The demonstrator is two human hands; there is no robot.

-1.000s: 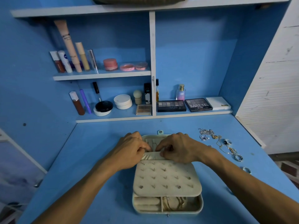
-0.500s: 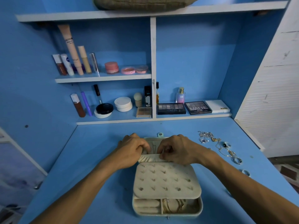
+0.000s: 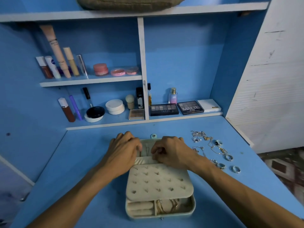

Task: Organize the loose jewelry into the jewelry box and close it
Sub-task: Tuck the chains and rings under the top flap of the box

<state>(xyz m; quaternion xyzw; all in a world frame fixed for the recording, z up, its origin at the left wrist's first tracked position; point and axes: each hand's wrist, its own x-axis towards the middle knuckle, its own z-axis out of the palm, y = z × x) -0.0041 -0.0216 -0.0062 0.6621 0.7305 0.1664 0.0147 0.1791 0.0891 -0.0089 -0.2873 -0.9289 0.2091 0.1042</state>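
Lying open, cream jewelry box (image 3: 193, 208) shows a studded earring panel (image 3: 164, 185).

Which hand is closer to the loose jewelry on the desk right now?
Right. The right hand works at the lid of the jewelry box, just left of the loose jewelry; the left hand is at the lid's opposite edge, farther off.

MATTE palette (image 3: 190, 107), perfume bottle (image 3: 173, 96), pink jar (image 3: 100, 69) and tall tube (image 3: 55, 50) on shelves (image 3: 185, 116).
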